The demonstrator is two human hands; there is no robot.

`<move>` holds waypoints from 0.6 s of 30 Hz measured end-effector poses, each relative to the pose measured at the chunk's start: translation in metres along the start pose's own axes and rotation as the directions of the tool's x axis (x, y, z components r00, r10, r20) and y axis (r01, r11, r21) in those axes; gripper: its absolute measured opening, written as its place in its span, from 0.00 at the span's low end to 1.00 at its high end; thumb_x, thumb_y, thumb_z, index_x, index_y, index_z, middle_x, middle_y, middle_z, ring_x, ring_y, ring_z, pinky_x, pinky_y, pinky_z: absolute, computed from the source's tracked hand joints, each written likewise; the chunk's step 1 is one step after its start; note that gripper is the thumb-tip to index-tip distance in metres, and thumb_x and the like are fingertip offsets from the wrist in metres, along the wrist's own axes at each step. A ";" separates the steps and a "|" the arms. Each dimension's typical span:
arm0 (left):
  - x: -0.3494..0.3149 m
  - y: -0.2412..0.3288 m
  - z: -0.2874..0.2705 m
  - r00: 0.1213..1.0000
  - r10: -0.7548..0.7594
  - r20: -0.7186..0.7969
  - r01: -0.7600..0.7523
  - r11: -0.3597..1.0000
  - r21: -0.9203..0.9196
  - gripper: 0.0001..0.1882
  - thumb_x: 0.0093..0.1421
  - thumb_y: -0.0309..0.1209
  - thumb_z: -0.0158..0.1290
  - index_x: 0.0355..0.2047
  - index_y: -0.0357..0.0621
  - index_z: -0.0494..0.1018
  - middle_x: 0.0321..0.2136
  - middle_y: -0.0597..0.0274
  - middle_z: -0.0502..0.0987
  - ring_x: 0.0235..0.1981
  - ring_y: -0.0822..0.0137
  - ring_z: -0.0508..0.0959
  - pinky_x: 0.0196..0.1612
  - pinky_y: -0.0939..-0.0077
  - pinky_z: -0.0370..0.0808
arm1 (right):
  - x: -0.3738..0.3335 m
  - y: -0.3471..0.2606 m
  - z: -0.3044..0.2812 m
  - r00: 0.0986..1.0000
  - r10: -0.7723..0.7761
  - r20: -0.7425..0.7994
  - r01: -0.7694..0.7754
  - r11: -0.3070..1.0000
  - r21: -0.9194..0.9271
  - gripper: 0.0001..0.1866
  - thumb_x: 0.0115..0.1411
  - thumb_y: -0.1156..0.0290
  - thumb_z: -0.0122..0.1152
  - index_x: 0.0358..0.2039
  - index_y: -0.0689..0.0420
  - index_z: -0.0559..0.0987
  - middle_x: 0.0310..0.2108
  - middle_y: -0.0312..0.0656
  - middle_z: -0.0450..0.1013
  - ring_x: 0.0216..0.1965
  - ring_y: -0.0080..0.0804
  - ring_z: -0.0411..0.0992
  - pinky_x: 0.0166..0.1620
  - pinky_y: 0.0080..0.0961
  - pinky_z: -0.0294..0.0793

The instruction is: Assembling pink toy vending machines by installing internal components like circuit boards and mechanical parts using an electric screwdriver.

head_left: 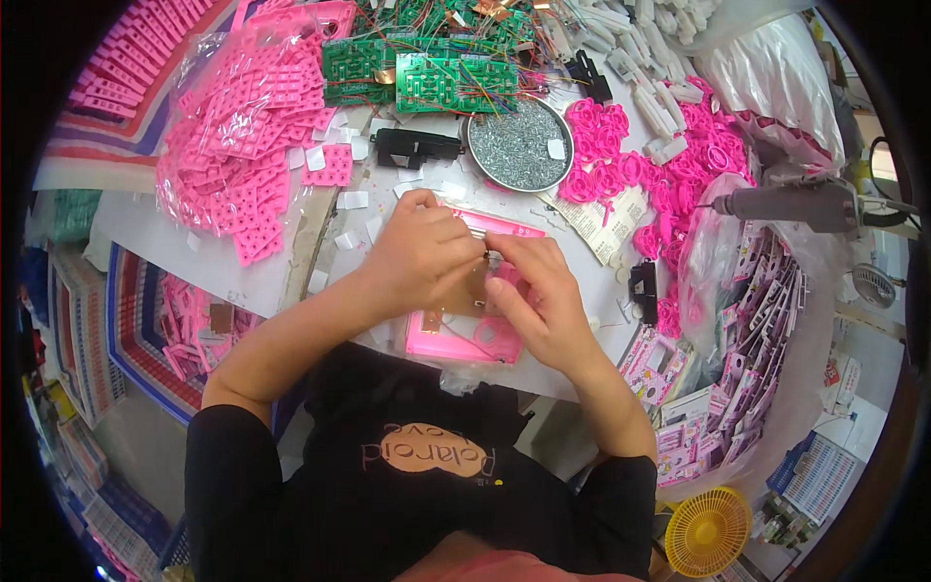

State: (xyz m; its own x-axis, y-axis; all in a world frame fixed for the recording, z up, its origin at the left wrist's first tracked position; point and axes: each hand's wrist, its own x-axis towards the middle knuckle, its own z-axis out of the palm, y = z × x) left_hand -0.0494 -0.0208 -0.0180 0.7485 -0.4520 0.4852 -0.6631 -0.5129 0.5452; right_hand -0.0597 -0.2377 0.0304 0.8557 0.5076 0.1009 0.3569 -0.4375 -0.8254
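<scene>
Overhanging pink case (434, 343), L fingers (458, 250), R fingers (524, 254), grips unclear, dish (520, 189) w/ metal pcs (512, 144)

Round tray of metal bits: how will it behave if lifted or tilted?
Probably heavy for its size: the round tray is well covered with small metal pieces. Likely to spill if tipped, since the pieces look loose and no lid shows. The white square on top looks thin and unattached, so it may slide off.
</scene>
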 end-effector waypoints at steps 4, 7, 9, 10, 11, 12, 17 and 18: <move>-0.003 -0.001 -0.005 0.997 0.033 0.070 -0.033 0.999 -0.001 0.08 0.53 0.27 0.63 0.34 0.49 0.78 0.29 0.67 0.76 0.35 0.64 0.75 0.52 0.60 0.63 | 0.003 0.002 -0.013 1.000 0.012 0.023 -0.013 0.999 0.036 0.21 0.61 0.69 0.64 0.54 0.63 0.77 0.51 0.49 0.73 0.51 0.47 0.69 0.55 0.37 0.70; -0.003 0.001 -0.006 0.998 0.013 0.055 -0.014 1.000 0.006 0.09 0.53 0.27 0.63 0.35 0.49 0.78 0.29 0.68 0.77 0.34 0.65 0.76 0.51 0.61 0.64 | 0.001 0.006 -0.021 0.995 0.103 0.017 -0.104 0.992 0.075 0.21 0.59 0.69 0.65 0.53 0.61 0.78 0.52 0.49 0.73 0.52 0.48 0.69 0.55 0.38 0.70; -0.002 0.001 -0.006 0.999 -0.010 0.035 0.010 1.000 -0.002 0.09 0.53 0.26 0.63 0.36 0.49 0.79 0.29 0.68 0.78 0.33 0.64 0.77 0.51 0.61 0.64 | 0.003 0.017 -0.029 0.999 0.008 -0.046 -0.016 0.985 -0.173 0.22 0.57 0.70 0.66 0.52 0.60 0.79 0.53 0.49 0.73 0.53 0.51 0.68 0.55 0.41 0.70; -0.002 0.002 -0.007 0.999 -0.036 0.026 0.037 0.999 -0.017 0.09 0.54 0.26 0.63 0.36 0.49 0.79 0.28 0.67 0.78 0.32 0.64 0.77 0.50 0.61 0.65 | 0.010 0.033 -0.037 0.988 -0.126 -0.084 0.078 0.898 -0.433 0.22 0.55 0.71 0.66 0.51 0.59 0.79 0.53 0.49 0.73 0.53 0.52 0.68 0.55 0.42 0.70; -0.005 0.002 -0.009 0.998 -0.059 0.013 0.059 0.997 -0.039 0.08 0.54 0.26 0.62 0.36 0.48 0.79 0.28 0.67 0.78 0.31 0.64 0.77 0.50 0.61 0.65 | 0.015 0.051 -0.048 0.962 -0.260 -0.079 0.142 0.729 -0.670 0.22 0.54 0.71 0.66 0.51 0.59 0.79 0.53 0.50 0.73 0.54 0.54 0.68 0.55 0.44 0.70; -0.004 0.001 -0.008 0.997 -0.073 0.003 0.073 0.995 -0.071 0.08 0.54 0.26 0.62 0.36 0.48 0.79 0.28 0.66 0.79 0.31 0.63 0.77 0.50 0.61 0.65 | 0.016 0.069 -0.063 0.965 -0.244 -0.095 0.085 0.635 -0.768 0.25 0.53 0.71 0.67 0.53 0.56 0.78 0.55 0.49 0.72 0.55 0.55 0.67 0.57 0.47 0.68; 0.000 0.005 -0.010 0.984 -0.177 0.035 0.180 0.977 -0.114 0.04 0.56 0.25 0.61 0.33 0.44 0.79 0.25 0.63 0.79 0.27 0.62 0.77 0.49 0.63 0.67 | 0.080 0.170 -0.143 0.899 -0.333 -0.283 -0.134 0.408 -0.903 0.30 0.51 0.69 0.69 0.56 0.53 0.75 0.58 0.50 0.70 0.58 0.58 0.66 0.60 0.52 0.66; 0.000 0.005 -0.010 0.982 -0.184 0.034 0.187 0.975 -0.123 0.05 0.56 0.25 0.61 0.33 0.44 0.79 0.25 0.63 0.79 0.27 0.62 0.77 0.49 0.62 0.67 | 0.104 0.185 -0.159 0.895 -0.278 -0.350 -0.235 0.375 -0.897 0.30 0.52 0.69 0.69 0.57 0.53 0.74 0.55 0.50 0.72 0.55 0.57 0.68 0.58 0.51 0.69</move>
State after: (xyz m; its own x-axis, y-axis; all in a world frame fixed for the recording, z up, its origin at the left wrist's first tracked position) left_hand -0.0528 -0.0159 -0.0088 0.8576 -0.3743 0.3528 -0.5065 -0.4949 0.7061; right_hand 0.1550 -0.3832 -0.0233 0.7977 0.3157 0.5139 0.2693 -0.9488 0.1648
